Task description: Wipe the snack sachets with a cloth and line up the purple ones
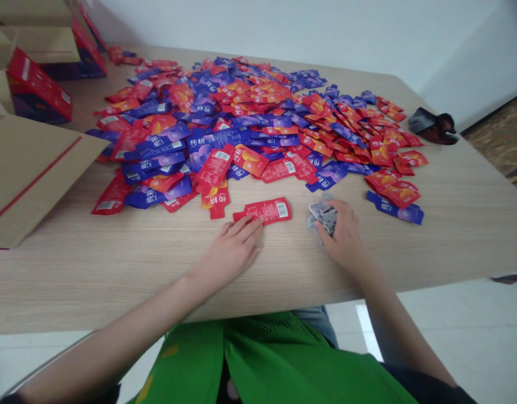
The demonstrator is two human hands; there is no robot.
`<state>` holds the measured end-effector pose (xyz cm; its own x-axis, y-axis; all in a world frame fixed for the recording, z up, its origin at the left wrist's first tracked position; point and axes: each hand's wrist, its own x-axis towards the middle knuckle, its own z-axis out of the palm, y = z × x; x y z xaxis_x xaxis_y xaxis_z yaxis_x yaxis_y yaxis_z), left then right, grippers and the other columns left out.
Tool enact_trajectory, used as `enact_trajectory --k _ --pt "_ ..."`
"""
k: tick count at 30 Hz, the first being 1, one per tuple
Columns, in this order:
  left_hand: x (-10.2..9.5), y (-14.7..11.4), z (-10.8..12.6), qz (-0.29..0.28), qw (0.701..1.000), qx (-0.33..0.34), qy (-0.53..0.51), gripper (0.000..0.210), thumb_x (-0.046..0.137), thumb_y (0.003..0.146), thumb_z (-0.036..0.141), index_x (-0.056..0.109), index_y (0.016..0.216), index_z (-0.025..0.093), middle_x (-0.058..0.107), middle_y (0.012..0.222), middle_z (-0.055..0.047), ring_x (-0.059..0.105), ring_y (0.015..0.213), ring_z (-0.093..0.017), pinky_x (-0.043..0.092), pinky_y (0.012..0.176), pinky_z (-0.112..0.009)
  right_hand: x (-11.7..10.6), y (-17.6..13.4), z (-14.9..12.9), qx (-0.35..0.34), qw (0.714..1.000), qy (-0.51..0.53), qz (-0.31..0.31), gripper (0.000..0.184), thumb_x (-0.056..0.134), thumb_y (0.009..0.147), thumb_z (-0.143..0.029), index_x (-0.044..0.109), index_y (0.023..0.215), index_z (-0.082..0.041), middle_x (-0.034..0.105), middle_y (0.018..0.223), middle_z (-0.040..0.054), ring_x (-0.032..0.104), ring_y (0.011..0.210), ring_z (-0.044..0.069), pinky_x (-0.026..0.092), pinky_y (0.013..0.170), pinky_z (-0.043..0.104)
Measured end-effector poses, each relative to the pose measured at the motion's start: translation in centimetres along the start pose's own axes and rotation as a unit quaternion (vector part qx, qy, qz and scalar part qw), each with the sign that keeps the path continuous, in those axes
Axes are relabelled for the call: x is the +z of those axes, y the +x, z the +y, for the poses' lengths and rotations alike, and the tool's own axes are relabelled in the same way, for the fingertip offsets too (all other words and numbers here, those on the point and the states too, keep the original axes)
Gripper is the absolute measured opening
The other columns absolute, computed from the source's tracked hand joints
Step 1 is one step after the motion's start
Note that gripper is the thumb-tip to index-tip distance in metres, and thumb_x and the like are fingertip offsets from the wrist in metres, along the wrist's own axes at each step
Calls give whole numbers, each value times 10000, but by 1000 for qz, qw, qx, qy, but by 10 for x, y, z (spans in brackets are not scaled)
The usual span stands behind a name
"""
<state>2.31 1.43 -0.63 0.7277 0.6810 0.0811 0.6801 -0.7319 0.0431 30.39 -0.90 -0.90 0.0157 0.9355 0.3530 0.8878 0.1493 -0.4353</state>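
Note:
A red pouch [275, 211] with a white barcode patch lies flat on the table in front of me. Fingers of my left hand [233, 247] rest on its near left edge, stretched out and not wrapped round it. To the right, my right hand [345, 233] is closed on a crumpled grey cloth [322, 213] pressed against the tabletop. Beyond both hands spreads a large heap of red and purple pouches [241, 120], many overlapping. An orange-and-red pouch [216, 201] sticks out at the heap's near edge.
Open cardboard boxes [40, 168] with red and purple printed sides stand along the left. A dark object [435, 126], perhaps a cap or visor, lies at the far right of the wooden table [464, 224]. A pale wall [284, 28] rises behind.

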Motion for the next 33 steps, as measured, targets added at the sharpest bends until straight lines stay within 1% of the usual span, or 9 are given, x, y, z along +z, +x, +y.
enact_trajectory --k 4,7,10,15,18,20,24,29,33 --pt "7 -11 -10 -5 999 -28 -24 533 396 988 320 373 1473 99 395 1535 -92 363 1393 -283 314 1108 -447 4 -25 9 -60 984 -102 -131 538 549 881 -416 433 1380 -252 417 1458 140 409 1288 361 313 1030 560" --pt "10 -9 -14 -4 998 -53 -40 575 379 986 360 321 1503 115 344 1563 -76 326 1416 -288 295 1125 -462 2 -24 17 -55 985 -101 -128 479 499 911 -352 435 1373 -245 478 1386 141 464 1222 344 355 994 539" --pt "11 -5 -16 -2 996 -74 -45 592 375 981 409 318 1508 146 316 1577 -71 321 1418 -294 320 1101 -480 1 -2 15 -36 994 -15 -101 390 459 919 -261 457 1307 -217 540 1221 140 518 1134 305 415 954 486" --pt "8 -4 -15 5 996 -88 -35 629 415 955 489 349 1497 177 305 1576 -118 306 1424 -326 322 1076 -520 22 47 -53 -96 987 127 -23 430 480 912 -232 372 1328 -225 503 1205 119 519 1103 261 430 955 450" --pt "5 -3 -13 1 996 -84 -28 565 416 950 475 509 1380 121 479 1457 -170 370 1377 -351 332 1062 -513 54 61 -103 -173 978 79 -79 409 452 924 -217 410 1330 -198 485 1270 141 474 1146 280 405 947 446" --pt "4 -3 -11 -8 996 -85 -25 508 431 940 460 611 1252 102 592 1322 -187 437 1317 -363 343 1049 -501 74 62 -117 -193 974 0 -122 378 447 939 -246 467 1314 -197 517 1244 144 474 1098 295 385 908 445" --pt "6 -2 -10 10 995 -94 -23 550 402 950 433 507 1381 109 479 1461 -164 393 1365 -337 335 1060 -485 83 53 -93 -164 971 -107 -137 394 438 945 -260 493 1327 -179 518 1271 170 458 1072 314 335 881 442" --pt "10 -3 -11 9 995 -99 -19 548 343 970 371 408 1467 149 340 1561 -106 338 1415 -298 332 1065 -465 60 38 -38 -64 984 -136 -96 361 408 948 -271 501 1266 -126 496 1282 198 441 1112 329 331 885 439" --pt "9 -4 -11 3 995 -97 -14 546 339 972 376 416 1464 152 338 1562 -103 337 1418 -289 340 1063 -466 46 46 -32 -20 988 -130 -81 315 405 930 -227 510 1206 -118 533 1197 184 467 1058 319 343 867 429"
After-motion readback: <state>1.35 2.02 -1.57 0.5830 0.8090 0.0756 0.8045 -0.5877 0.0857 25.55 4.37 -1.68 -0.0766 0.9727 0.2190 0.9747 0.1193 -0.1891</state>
